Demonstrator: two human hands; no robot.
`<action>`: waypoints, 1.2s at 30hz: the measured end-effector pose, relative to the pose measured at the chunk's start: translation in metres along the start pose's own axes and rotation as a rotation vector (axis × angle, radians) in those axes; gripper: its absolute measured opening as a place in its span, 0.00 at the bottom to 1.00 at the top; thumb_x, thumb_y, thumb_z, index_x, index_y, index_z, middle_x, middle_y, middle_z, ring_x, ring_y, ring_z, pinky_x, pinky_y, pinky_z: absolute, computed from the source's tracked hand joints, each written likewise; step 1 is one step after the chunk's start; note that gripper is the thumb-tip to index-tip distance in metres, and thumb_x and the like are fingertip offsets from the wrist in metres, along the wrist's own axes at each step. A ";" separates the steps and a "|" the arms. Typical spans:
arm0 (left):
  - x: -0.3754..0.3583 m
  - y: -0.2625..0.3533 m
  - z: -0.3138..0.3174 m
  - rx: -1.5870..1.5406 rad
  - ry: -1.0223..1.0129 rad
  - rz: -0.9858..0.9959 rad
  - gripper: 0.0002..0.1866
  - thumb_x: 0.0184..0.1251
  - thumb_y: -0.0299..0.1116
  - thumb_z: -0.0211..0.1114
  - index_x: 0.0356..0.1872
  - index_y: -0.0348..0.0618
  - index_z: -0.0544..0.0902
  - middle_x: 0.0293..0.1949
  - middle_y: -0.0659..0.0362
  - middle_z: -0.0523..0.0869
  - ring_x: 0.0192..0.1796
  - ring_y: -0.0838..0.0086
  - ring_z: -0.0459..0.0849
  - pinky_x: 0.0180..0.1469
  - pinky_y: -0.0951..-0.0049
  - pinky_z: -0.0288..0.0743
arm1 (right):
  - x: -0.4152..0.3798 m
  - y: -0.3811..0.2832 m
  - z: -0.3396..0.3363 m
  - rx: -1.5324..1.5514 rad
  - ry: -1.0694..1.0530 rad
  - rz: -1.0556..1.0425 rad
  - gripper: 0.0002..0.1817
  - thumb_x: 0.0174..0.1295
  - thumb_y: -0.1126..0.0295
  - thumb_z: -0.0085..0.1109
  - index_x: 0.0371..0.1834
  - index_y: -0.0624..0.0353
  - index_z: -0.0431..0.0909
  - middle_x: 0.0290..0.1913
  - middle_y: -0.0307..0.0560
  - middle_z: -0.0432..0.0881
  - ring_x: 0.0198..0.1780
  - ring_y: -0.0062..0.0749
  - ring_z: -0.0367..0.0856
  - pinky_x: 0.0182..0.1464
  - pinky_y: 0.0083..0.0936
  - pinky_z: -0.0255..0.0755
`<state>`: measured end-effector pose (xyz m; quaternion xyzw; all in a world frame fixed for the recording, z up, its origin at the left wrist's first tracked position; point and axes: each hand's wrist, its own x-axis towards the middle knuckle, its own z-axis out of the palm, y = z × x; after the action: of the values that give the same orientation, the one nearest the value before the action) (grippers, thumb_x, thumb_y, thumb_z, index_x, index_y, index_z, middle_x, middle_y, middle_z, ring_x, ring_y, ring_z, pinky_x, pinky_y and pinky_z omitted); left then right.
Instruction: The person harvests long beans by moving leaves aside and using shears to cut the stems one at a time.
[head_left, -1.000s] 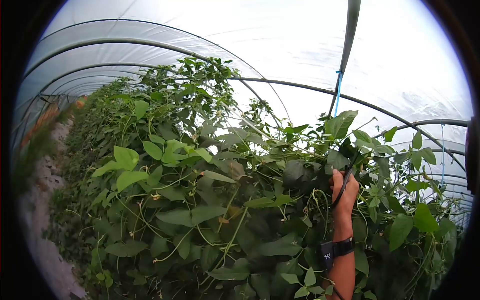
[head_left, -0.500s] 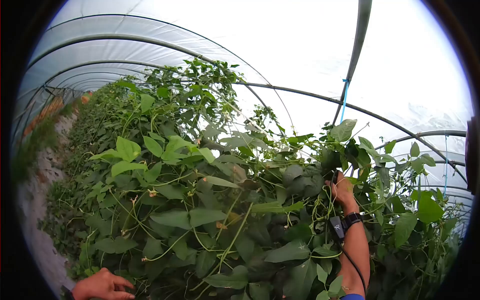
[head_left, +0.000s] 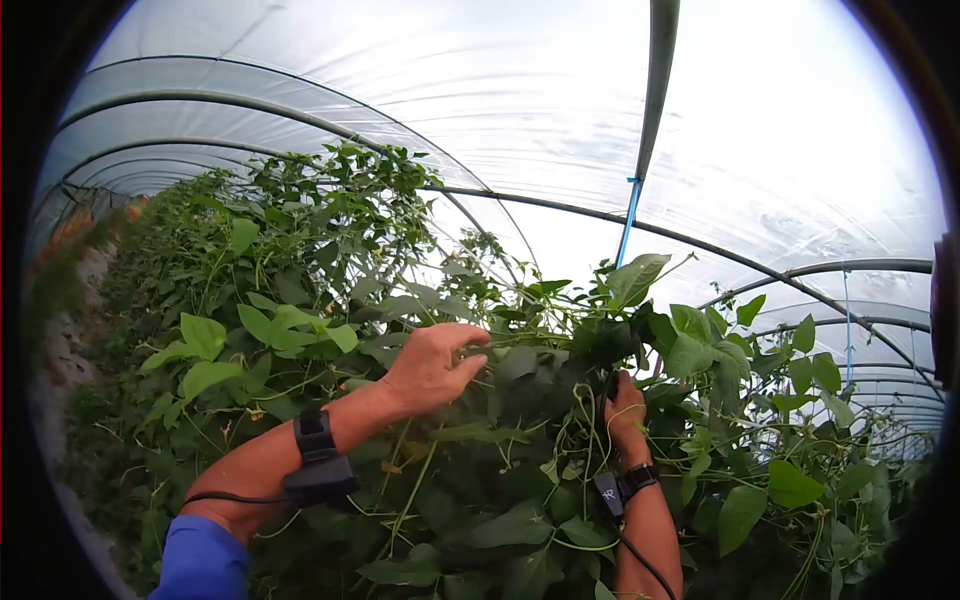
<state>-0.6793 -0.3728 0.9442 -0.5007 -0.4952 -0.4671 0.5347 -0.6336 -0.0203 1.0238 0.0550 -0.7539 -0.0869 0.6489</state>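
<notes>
A tall wall of climbing bean vines (head_left: 330,300) with broad green leaves fills the view. My left hand (head_left: 430,367) reaches up into the foliage, its fingers pinched on a thin stem or pod near the top. My right hand (head_left: 626,408) is raised among the leaves to the right, closed around a dark stem or pod; leaves partly hide its fingers. Both wrists carry black bands with small devices and cables.
Curved metal hoops (head_left: 655,90) and clear plastic sheeting arch overhead. A blue string (head_left: 627,220) hangs from one hoop down into the vines. A bare soil path (head_left: 60,400) runs along the left side of the plant row.
My left hand has risen from the lower left edge up into the vines and pinched a stem. My right hand stays in the leaves; the view has shifted slightly.
</notes>
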 end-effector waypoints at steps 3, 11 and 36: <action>0.044 -0.037 0.038 0.045 0.196 0.149 0.12 0.64 0.30 0.62 0.46 0.38 0.82 0.44 0.50 0.85 0.42 0.63 0.84 0.45 0.68 0.77 | -0.011 -0.001 0.002 0.105 0.105 0.004 0.19 0.53 0.74 0.60 0.48 0.58 0.68 0.37 0.60 0.83 0.42 0.63 0.80 0.43 0.51 0.71; 0.113 -0.089 0.102 0.201 0.063 0.121 0.25 0.55 0.32 0.62 0.57 0.41 0.75 0.54 0.45 0.79 0.60 0.54 0.74 0.64 0.58 0.65 | -0.024 -0.024 -0.005 -0.004 0.107 0.047 0.19 0.51 0.74 0.61 0.46 0.57 0.69 0.35 0.58 0.83 0.39 0.61 0.81 0.41 0.50 0.72; 0.103 -0.111 0.158 0.608 -0.482 0.289 0.10 0.46 0.38 0.66 0.30 0.52 0.88 0.48 0.58 0.77 0.51 0.59 0.75 0.48 0.64 0.74 | -0.045 -0.038 -0.019 -0.117 0.087 -0.223 0.25 0.46 0.72 0.69 0.51 0.59 0.76 0.41 0.55 0.82 0.41 0.53 0.82 0.42 0.39 0.75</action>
<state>-0.7922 -0.2226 1.0564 -0.4794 -0.6461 -0.0893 0.5871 -0.6087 -0.0496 0.9750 0.1041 -0.7081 -0.1996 0.6693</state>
